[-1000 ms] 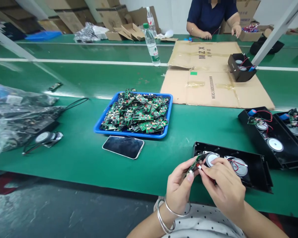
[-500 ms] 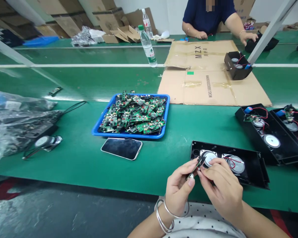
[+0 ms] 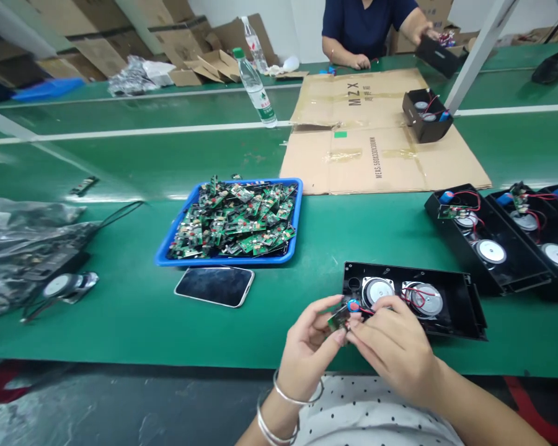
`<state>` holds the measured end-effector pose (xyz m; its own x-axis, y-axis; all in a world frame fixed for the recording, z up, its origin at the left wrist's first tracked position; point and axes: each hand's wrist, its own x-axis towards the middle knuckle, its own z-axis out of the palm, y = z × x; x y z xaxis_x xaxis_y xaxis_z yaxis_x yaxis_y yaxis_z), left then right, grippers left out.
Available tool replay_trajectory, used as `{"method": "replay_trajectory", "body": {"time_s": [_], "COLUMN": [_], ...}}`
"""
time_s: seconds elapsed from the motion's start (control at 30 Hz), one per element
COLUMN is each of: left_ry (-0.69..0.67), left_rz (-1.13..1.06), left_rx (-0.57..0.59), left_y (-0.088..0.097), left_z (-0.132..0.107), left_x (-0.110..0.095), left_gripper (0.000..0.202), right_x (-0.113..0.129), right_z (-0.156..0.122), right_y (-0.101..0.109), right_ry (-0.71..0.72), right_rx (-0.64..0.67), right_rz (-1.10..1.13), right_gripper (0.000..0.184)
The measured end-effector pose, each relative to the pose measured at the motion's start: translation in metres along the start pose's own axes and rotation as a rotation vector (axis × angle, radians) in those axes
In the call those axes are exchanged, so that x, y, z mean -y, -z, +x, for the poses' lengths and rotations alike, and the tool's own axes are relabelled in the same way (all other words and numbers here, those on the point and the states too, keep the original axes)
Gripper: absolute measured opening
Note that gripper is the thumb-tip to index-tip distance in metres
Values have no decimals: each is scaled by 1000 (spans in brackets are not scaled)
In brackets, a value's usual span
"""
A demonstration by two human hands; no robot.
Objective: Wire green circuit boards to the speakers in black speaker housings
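A: Hands first, left to right?

B: Left hand [image 3: 309, 347]: thumb and fingertips pinching a small green circuit board [image 3: 338, 318], held by the left end of an open black casing [image 3: 456, 306]. Right hand [image 3: 395, 347]: fingers bunched, tips at the board and its red wire; exact grip hidden. Blue round part [image 3: 353, 305] at the board's upper edge.

A: Surface and room?

B: Green table [image 3: 121, 322]. From left: plastic bag [image 3: 23, 248], loose speaker unit [image 3: 69, 285], phone [image 3: 214, 286], blue tray [image 3: 298, 217] heaped with boards, then the casing with two round speakers in it, more wired casings [image 3: 516, 272] far right. Beyond: green-capped bottle [image 3: 255, 90], cardboard sheet [image 3: 325, 161] bearing a small black box [image 3: 428, 130]. Across, a co-worker's hand [image 3: 425, 34] on a black shell [image 3: 438, 57].

A: Edges, room to move?

B: Front edge runs under both wrists. Green tabletop spans phone to left hand; a narrower strip separates the casing from those at right.
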<state>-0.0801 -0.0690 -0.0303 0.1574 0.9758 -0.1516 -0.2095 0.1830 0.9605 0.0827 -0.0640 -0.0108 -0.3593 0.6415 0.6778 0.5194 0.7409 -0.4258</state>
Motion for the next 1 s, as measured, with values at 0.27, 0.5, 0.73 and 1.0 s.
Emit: {"method": "replay_trajectory", "body": {"time_s": [0.27, 0.5, 0.73, 1.0], "left_ry": [169, 169, 207, 210], "left_rz": [359, 417, 200, 96], "left_rx": [524, 585, 502, 84], "left_y": [19, -10, -28, -60], "left_z": [-6, -4, 7, 12], "left_x": [-2, -4, -6, -6], "left_gripper": [24, 25, 26, 17], "right_x": [-26, -46, -39, -48], "right_z": [-19, -45, -46, -40], "right_y": [61, 81, 69, 44], "right_ry": [-301, -613, -559, -583], "right_rx": [-31, 147, 236, 316], "right_rz": [-87, -358, -376, -415], "right_gripper": [13, 14, 30, 20]}}
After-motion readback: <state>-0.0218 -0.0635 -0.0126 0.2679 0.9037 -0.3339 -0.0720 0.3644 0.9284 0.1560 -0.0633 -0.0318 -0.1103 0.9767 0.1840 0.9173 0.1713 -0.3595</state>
